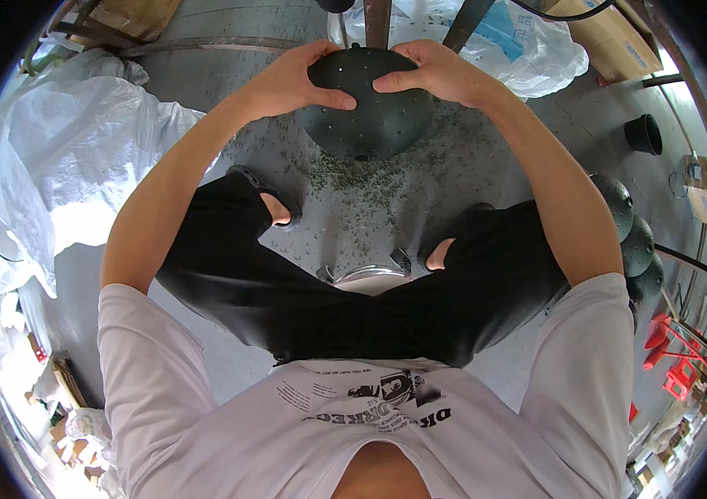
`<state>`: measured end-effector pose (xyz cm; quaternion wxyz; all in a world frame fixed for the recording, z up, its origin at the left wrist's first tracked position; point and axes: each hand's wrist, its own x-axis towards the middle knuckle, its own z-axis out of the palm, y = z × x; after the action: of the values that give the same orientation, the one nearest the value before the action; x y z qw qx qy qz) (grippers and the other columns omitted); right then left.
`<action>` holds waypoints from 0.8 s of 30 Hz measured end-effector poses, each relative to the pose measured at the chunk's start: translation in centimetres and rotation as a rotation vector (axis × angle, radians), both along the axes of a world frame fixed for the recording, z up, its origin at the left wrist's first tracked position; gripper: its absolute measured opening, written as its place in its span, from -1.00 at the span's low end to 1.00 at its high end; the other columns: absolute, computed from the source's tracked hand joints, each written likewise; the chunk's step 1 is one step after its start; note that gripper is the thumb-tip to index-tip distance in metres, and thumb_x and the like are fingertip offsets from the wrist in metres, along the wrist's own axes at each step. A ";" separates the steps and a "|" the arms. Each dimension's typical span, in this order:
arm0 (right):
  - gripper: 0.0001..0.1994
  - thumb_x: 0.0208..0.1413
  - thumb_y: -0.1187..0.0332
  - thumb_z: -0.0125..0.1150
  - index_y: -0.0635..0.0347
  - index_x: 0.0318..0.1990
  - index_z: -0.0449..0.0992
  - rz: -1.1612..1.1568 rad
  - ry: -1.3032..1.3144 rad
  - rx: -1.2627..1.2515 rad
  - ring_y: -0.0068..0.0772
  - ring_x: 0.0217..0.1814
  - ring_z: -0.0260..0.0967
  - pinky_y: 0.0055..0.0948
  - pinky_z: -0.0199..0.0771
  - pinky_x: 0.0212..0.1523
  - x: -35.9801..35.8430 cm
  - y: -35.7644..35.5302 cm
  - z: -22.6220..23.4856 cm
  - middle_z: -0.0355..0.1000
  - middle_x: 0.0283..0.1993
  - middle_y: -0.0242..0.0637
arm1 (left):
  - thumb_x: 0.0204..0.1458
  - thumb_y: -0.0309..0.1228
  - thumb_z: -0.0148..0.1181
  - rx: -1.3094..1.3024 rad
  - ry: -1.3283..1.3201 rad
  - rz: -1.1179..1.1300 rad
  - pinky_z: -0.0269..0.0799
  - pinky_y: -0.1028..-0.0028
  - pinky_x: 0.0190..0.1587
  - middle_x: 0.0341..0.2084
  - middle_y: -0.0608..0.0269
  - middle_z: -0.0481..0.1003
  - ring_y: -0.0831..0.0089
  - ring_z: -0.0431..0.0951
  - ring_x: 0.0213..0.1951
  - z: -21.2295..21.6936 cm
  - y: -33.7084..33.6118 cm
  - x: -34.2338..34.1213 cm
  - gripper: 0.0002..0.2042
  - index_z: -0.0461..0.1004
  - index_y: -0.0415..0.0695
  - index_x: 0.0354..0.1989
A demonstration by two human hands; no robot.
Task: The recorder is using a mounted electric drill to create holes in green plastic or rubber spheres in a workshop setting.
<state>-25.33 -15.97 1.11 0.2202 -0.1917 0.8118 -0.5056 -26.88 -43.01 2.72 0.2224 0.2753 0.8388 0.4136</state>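
A dark green, rounded dome with small holes and bumps (pixel 370 116) is held out in front of me, above the floor. My left hand (pixel 294 83) grips its left side, thumb lying across the surface. On its opposite side, my right hand (pixel 437 73) holds the edge, thumb also pressed on top. The other fingers of both hands are mostly hidden behind the dome. Small green scraps (pixel 353 176) are scattered on the grey floor below it. Metal stand legs (pixel 377 23) rise just beyond the dome, and whether they touch it I cannot tell.
Similar green domes (pixel 638 246) stand in a row at my right. Farther off are a black bucket (pixel 643 135), a cardboard box (pixel 611 40) and red stools (pixel 679 378). Clear plastic sheeting (pixel 79 137) covers the left side; a plastic bag (pixel 549 62) lies beyond the stand.
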 end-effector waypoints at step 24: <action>-0.47 -0.07 0.06 0.52 0.32 -0.07 0.64 -0.054 0.003 -0.090 -0.35 -0.24 0.56 -0.42 0.52 -0.11 0.1 -0.3 1.9 0.60 -0.23 -0.22 | -0.19 -0.10 0.59 0.050 0.016 0.016 0.36 0.35 0.19 -0.03 0.12 0.54 0.30 0.51 0.06 1.2 -0.2 -0.3 -0.22 0.38 -0.25 0.17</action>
<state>-25.26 -16.32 3.00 0.1962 -0.1804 0.7934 -0.5472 -27.17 -43.23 3.91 0.2052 0.2773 0.8322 0.4341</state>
